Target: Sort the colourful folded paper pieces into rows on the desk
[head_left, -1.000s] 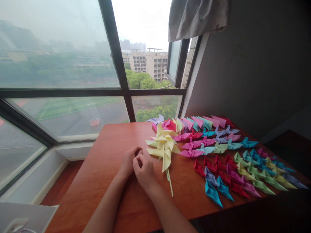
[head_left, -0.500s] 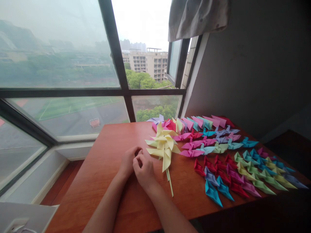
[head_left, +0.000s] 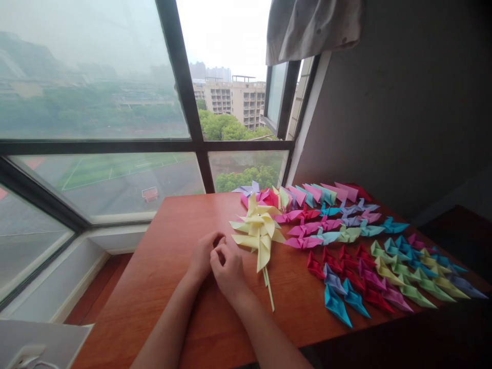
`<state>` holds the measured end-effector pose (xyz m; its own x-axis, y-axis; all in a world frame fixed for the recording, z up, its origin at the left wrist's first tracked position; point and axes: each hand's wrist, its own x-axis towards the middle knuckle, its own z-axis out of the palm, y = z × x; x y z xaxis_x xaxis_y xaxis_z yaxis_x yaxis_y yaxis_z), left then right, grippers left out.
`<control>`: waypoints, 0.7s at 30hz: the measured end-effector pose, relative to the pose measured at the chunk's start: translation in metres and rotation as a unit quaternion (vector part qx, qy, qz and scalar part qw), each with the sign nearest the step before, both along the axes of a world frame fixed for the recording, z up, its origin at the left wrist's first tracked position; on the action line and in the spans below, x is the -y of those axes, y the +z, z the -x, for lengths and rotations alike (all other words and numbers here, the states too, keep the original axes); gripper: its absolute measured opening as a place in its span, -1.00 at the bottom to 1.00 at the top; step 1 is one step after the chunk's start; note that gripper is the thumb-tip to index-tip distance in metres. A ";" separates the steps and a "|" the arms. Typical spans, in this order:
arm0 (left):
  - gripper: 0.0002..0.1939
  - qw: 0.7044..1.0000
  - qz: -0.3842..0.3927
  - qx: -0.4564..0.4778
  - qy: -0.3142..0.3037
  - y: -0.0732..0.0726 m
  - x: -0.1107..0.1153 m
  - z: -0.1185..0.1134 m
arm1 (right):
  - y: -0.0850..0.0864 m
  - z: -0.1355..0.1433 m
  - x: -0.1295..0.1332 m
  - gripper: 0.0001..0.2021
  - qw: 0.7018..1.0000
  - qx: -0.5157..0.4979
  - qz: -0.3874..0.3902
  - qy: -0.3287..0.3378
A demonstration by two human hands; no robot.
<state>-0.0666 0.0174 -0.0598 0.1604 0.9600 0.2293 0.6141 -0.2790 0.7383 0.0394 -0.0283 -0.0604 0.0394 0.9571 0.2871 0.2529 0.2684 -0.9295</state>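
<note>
My left hand (head_left: 205, 255) and my right hand (head_left: 228, 269) rest together on the wooden tabletop, touching at the fingers. Both have their fingers curled closed, and nothing shows in either. The far side of the fingers is partly hidden. Just right of my right hand lie pale yellow paper pinwheels (head_left: 262, 233), overlapping one another, with thin paper sticks (head_left: 270, 289) pointing toward me. Behind them sits a lilac pinwheel (head_left: 250, 189), beside magenta folded paper.
Rows of paper cranes (head_left: 326, 236) fill the table's right half. Nearer me are several folded paper boats (head_left: 369, 277) in red, blue and green. Pointed folded papers (head_left: 313, 192) line the back. The tabletop (head_left: 154, 271) ends at a window (head_left: 246, 169).
</note>
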 end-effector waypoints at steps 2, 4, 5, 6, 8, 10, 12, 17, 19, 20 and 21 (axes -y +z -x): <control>-0.71 1.000 0.000 0.000 0.000 0.000 0.000 0.000 | 0.000 0.000 0.000 -0.83 1.000 -0.004 -0.001 0.001; -0.71 1.000 -0.001 0.000 0.000 0.000 0.000 0.000 | 0.000 0.000 0.000 -0.83 1.000 -0.006 0.000 0.002; -0.71 1.000 -0.002 0.000 0.000 0.000 0.000 0.000 | 0.000 0.000 0.000 -0.83 1.000 -0.006 0.002 0.003; -0.71 1.000 -0.002 0.000 0.000 0.000 0.000 0.000 | 0.000 0.000 0.000 -0.83 1.000 -0.006 0.004 0.003; -0.71 1.000 -0.003 0.001 0.000 0.000 0.000 0.000 | 0.001 0.000 0.000 -0.82 1.000 -0.005 0.005 0.004; -0.72 1.000 -0.002 0.003 0.000 -0.001 0.000 0.000 | 0.001 0.000 0.000 -0.82 1.000 -0.005 0.005 0.005; -0.72 1.000 -0.003 0.004 0.001 -0.001 0.000 0.000 | 0.001 -0.001 0.000 -0.82 1.000 -0.006 0.005 0.006; -0.73 1.000 -0.005 0.008 -0.001 -0.001 -0.001 0.000 | 0.000 0.000 0.000 -0.83 1.000 -0.005 0.008 0.006; -0.73 1.000 -0.005 0.008 -0.003 -0.001 -0.001 0.000 | 0.000 0.000 0.000 -0.83 1.000 -0.004 0.008 0.005; -0.73 1.000 -0.005 0.008 -0.002 -0.001 -0.001 0.000 | 0.000 0.000 0.000 -0.83 1.000 -0.004 0.007 0.005; -0.73 1.000 -0.005 0.008 -0.002 -0.002 -0.001 0.000 | -0.001 0.000 0.000 -0.84 1.000 -0.004 0.007 0.005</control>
